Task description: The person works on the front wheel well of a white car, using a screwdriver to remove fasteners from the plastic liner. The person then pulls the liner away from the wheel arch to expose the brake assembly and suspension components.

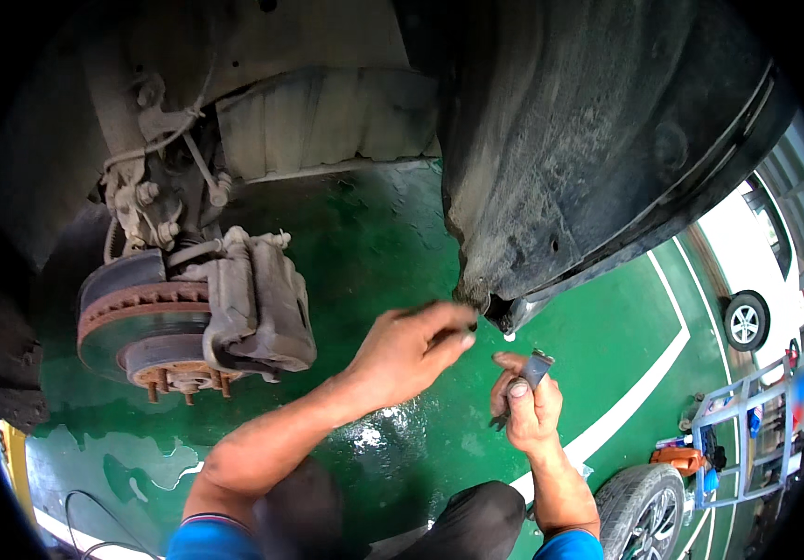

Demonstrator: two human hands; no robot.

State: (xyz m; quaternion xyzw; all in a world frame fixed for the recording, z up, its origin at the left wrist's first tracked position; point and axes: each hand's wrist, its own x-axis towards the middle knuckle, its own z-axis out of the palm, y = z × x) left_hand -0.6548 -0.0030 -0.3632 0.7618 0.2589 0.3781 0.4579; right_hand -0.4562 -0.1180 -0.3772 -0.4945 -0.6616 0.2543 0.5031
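Observation:
My left hand reaches to the lower corner of the dark, dirty wheel-arch liner. Its fingers are slightly blurred and stretched forward, with a gap between thumb and forefinger. Whether the fingertips touch the liner's edge I cannot tell. Just to the right and lower, my right hand is closed around a small dark flat tool. One end of this tool sticks up past the fingers; a forked end shows below them. The hand covers its middle.
On the left hang a rusty brake disc with bare studs and a brake caliper. A loose wheel lies at lower right, near a metal rack. A white car stands farther off on the green floor.

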